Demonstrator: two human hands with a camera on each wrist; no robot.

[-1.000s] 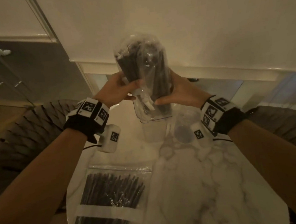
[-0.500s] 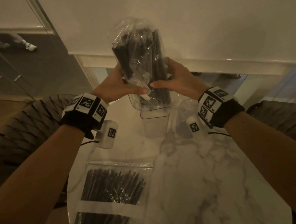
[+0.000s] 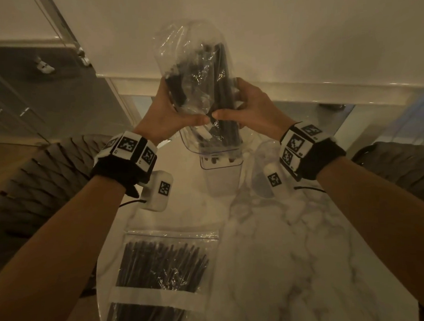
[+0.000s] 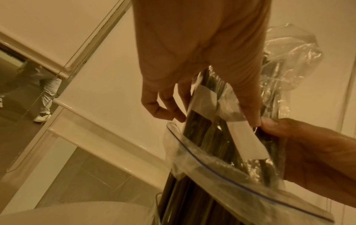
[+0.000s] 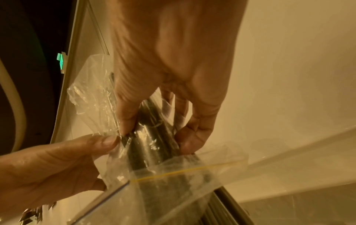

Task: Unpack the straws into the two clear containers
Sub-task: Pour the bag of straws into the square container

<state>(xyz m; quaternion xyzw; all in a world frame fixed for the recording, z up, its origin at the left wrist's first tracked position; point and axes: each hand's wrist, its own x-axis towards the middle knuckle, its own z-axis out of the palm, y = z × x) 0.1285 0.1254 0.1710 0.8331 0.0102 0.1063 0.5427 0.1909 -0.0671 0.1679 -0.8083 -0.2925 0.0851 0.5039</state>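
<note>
Both hands hold a clear zip bag [image 3: 190,60] upside down above the marble table [image 3: 274,255]. Black straws [image 3: 223,92] hang from its open mouth into a clear container [image 3: 222,177] right below. My left hand [image 3: 178,110] grips the bag's left side, thumb in front. My right hand [image 3: 237,104] pinches the bag and the straw bundle from the right. In the left wrist view the left hand [image 4: 217,115] curls round the bag [image 4: 221,164] and straws [image 4: 194,126]. The right wrist view has the right hand [image 5: 152,137] pinching the straws [image 5: 152,146] through the plastic.
A second clear container [image 3: 263,157] stands to the right, partly hidden behind my right wrist. Another zip bag of black straws [image 3: 160,267] lies flat at the table's near left. Dark woven chairs [image 3: 46,185] flank the table. A wall lies behind.
Both hands have lifted the bag higher, and their thumbs have come together at its front. The straws have slid further out of the bag's mouth into the container.
</note>
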